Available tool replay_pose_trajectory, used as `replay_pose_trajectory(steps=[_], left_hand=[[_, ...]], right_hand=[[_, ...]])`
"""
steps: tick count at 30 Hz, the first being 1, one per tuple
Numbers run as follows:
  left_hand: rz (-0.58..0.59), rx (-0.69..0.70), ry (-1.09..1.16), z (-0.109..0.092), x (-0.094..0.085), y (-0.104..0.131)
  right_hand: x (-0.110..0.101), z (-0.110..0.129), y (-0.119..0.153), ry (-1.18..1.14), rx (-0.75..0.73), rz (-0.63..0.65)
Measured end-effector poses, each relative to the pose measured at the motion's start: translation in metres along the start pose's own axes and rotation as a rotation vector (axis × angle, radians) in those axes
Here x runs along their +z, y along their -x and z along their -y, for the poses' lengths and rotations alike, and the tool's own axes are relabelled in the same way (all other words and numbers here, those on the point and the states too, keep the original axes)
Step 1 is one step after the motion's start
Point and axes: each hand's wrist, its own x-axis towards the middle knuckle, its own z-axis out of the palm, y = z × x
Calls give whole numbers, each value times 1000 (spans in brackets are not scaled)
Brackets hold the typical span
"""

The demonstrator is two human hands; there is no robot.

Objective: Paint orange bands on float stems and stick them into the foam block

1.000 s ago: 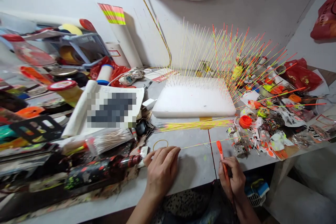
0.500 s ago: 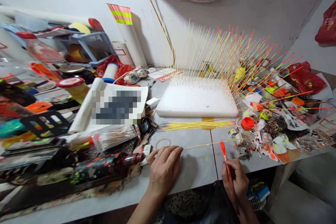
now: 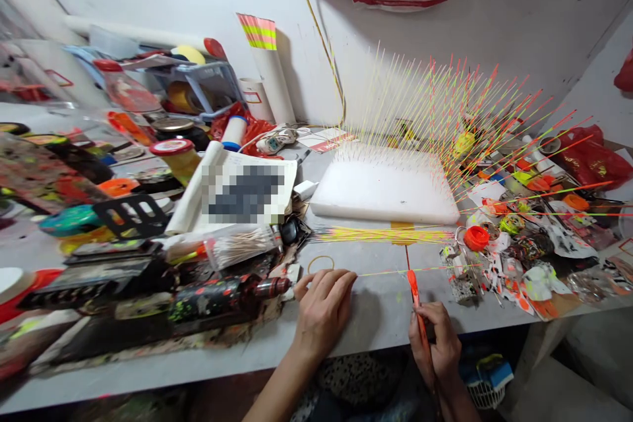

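Note:
My left hand, fingers pinched, holds the left end of a thin yellow-green stick above the table. The stick stretches right toward a small speckled block. In my right hand is a paintbrush with an orange-red tip, which meets the stick near its middle. Beyond my hands lies a bundle of thin yellow sticks. Behind the bundle, a white foam block bears many upright thin sticks with yellow, green and red colouring.
Paint-stained scraps, an orange-red cap and crumpled red plastic crowd the right. On the left are a dark paint-spotted bottle, cotton swabs, jars and a rolled paper sheet. A rubber band lies by my left hand.
The view has shifted left, so most things appear farther right. My right hand and the brush have moved left along the stick. My left hand keeps its pinch.

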Motion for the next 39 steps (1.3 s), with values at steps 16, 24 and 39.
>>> replay_pose_trajectory(steps=[16,24,39], left_hand=[[-10,-4,10,-5,-4,-4],[-21,-10,16,-5,-4,-4],[-23,-22,40,-5,-2,-1]], right_hand=[[-5,-3,9,6,20,22],[4,7,10,-90,-21,46],[18,6,4,-24,-36,53]])
